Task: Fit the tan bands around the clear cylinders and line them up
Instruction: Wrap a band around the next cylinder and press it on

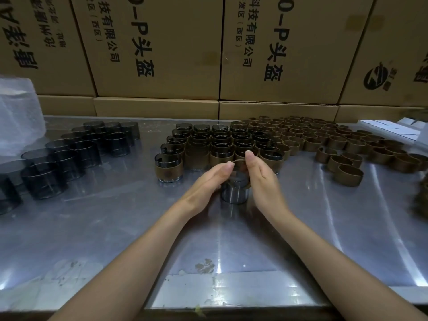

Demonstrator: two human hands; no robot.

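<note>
Both hands meet over one cylinder [235, 193] standing on the table [115, 228] between them. The left hand [208, 184] lies with fingers straight against the band [239, 161]; the right hand [260, 176] curls round the band's far side, thumb up. Banded cylinders [220, 147] stand just beyond the fingertips, bare cylinders [69, 154] well left, loose bands [335, 140] right

My hands [234, 179] hide most of the band [237, 161]; the left edge cuts the nearest cylinders [7, 195].
</note>
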